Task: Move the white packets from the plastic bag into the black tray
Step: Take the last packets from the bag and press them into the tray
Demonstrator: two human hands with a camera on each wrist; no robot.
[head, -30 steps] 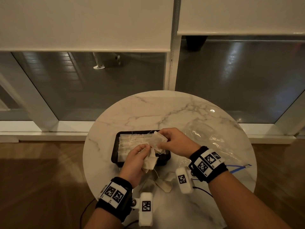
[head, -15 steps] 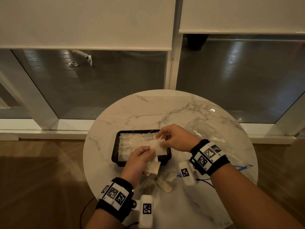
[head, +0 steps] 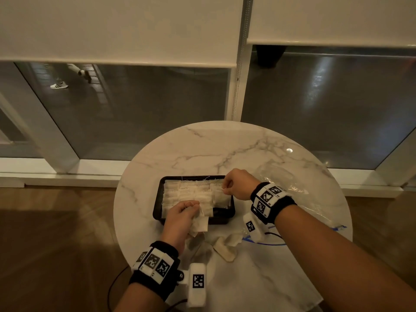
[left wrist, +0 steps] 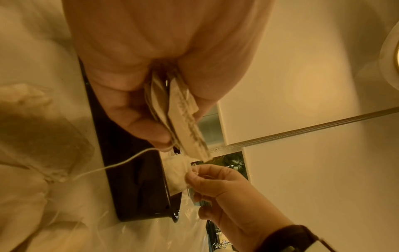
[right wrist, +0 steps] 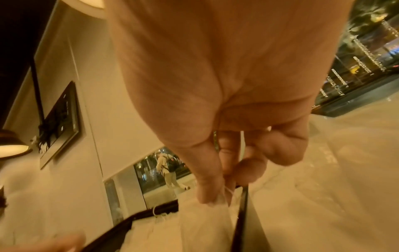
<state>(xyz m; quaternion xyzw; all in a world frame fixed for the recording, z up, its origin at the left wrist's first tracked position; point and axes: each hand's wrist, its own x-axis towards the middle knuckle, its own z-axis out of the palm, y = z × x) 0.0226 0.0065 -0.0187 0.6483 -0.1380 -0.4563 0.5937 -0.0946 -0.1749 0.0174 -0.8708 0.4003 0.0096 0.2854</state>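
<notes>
There is 1 black tray (head: 157,199), 1 clear plastic bag (head: 290,188) and 1 round marble table (head: 225,145). 2 hands are in view: the left hand (head: 180,216) and the right hand (head: 238,184). About 3 loose white packets (head: 227,246) lie on the table (the rows packed in the tray blur together, so no firm count there).

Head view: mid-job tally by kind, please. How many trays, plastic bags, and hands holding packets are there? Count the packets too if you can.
Black tray: 1
Plastic bag: 1
Hands holding white packets: 2, the left hand and the right hand
Total: 4
The packets overlap too much to count.
</notes>
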